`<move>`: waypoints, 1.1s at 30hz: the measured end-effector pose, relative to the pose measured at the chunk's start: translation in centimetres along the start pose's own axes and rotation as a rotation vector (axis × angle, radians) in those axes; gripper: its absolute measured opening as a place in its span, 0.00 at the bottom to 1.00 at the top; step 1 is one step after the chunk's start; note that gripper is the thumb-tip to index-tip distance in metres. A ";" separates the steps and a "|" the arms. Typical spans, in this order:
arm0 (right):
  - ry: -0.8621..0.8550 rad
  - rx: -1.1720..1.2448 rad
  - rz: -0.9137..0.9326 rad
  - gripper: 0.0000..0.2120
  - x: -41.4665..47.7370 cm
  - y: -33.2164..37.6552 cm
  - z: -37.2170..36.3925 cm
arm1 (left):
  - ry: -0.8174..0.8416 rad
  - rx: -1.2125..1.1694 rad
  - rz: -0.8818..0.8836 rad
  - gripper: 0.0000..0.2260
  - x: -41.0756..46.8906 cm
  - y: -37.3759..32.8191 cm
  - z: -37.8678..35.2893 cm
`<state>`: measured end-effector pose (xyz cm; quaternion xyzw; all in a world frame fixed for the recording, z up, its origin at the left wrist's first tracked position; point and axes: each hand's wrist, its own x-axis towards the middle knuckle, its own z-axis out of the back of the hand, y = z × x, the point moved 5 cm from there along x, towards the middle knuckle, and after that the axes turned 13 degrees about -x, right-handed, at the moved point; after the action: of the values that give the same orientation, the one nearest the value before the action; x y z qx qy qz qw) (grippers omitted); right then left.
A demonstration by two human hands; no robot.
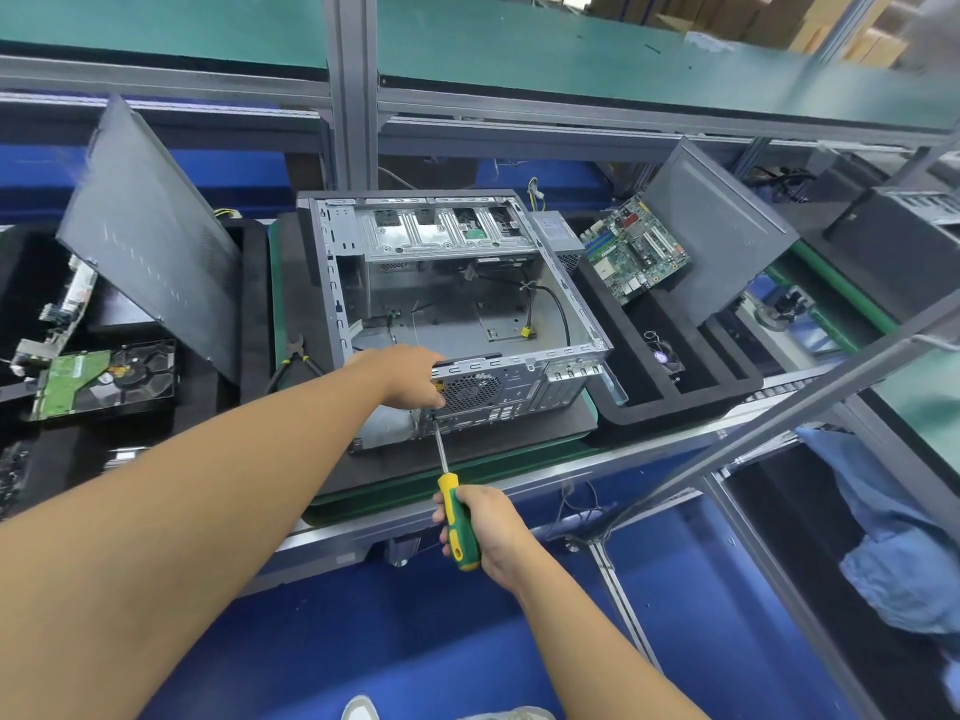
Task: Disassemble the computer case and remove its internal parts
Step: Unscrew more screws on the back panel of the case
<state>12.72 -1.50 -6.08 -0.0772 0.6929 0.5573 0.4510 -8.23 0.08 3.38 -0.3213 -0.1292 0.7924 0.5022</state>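
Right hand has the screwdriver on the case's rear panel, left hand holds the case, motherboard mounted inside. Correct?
No: the motherboard isn't inside the computer case. The head view shows it lying in the black foam tray to the case's right. The rest stands: right hand holds the screwdriver at the rear panel, left hand holds the case.

1 open computer case (452,330). 2 side panels (150,236), the second panel (722,231). 1 motherboard (636,249). 1 hard drive (104,379). 1 power supply (558,233). 1 small fan (665,356). 1 screwdriver (457,522). 1 pair of pliers (296,356). 2 black foam trays (675,407), the second tray (254,283). 2 hands: left hand (410,376), right hand (493,532).
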 end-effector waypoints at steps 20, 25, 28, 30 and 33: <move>-0.081 -0.022 0.027 0.11 0.1 0.1 0.9 | -0.016 -0.001 0.026 0.23 0.1 0.3 0.0; -0.068 -0.039 0.046 0.15 0.2 0.2 0.6 | -0.019 0.013 0.035 0.21 0.1 0.3 -0.1; -0.103 -0.085 0.104 0.13 0.1 0.0 0.8 | -0.010 0.001 0.037 0.19 0.1 0.2 -0.1; -0.119 -0.098 0.141 0.10 0.2 -0.1 1.1 | -0.013 0.000 0.042 0.18 0.1 0.3 0.0; -0.147 -0.088 0.179 0.07 0.2 -0.2 1.4 | -0.019 0.003 0.045 0.19 0.1 0.3 0.0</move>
<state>13.47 -0.33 -6.37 0.0061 0.6369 0.6293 0.4453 -8.50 0.02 3.17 -0.3158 -0.1253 0.8068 0.4834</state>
